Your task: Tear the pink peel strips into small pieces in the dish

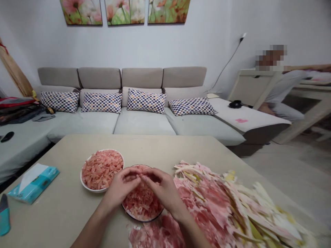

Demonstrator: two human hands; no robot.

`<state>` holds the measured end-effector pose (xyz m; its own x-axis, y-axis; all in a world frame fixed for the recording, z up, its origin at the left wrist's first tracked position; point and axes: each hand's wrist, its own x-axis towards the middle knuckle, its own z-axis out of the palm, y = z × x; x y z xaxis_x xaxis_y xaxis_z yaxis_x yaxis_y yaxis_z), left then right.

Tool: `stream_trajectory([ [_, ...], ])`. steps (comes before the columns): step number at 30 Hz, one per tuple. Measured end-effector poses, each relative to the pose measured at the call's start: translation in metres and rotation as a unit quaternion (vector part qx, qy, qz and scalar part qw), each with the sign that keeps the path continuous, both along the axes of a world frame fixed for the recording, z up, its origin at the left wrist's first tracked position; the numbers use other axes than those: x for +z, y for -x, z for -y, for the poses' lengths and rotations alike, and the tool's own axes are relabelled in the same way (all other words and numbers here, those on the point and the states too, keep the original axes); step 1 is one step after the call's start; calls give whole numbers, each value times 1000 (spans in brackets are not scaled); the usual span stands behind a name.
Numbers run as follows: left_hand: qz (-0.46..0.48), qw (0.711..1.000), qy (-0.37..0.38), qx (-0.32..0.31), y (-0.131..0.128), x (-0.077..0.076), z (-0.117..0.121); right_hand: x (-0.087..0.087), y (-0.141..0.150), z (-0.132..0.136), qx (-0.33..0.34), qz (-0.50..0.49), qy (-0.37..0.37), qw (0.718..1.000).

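My left hand (121, 187) and my right hand (161, 189) meet over a dark-rimmed bowl (155, 217) heaped with pink fruit flesh. Both hands pinch one small pink piece (139, 176) between their fingertips above the bowl. A white bowl (85, 184) to the left is full of the same pink pulp. A large pile of pink, white and yellow peel strips (227, 203) spreads along the table to the right of my right hand.
A teal tissue pack (33, 182) and a teal-handled tool (4, 215) lie at the left of the beige table (64, 213). Beyond it stands a grey sofa (116, 120) with checked cushions. A person (281, 93) sits at the far right.
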<state>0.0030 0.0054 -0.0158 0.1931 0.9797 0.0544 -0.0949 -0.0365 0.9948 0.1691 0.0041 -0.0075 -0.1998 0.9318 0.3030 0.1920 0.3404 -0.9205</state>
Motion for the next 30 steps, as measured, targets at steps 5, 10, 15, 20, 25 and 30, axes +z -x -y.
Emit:
stream_trajectory([
  [5,12,1000,7,-7,2,2,0,2,-3,-1,-10,-13,23,1000],
  [10,31,999,13,-14,3,2,2,3,-5,-2,8,-27,37,999],
  [15,41,999,15,-27,4,5,4,4,-7,-1,18,-36,44,998],
  [20,78,993,52,-68,6,8,5,5,-8,1,23,-12,36,999],
  [25,104,983,105,-107,8,11,7,10,-10,4,24,16,14,999],
  [30,105,980,118,-118,6,11,7,9,-10,4,5,72,-88,994],
])
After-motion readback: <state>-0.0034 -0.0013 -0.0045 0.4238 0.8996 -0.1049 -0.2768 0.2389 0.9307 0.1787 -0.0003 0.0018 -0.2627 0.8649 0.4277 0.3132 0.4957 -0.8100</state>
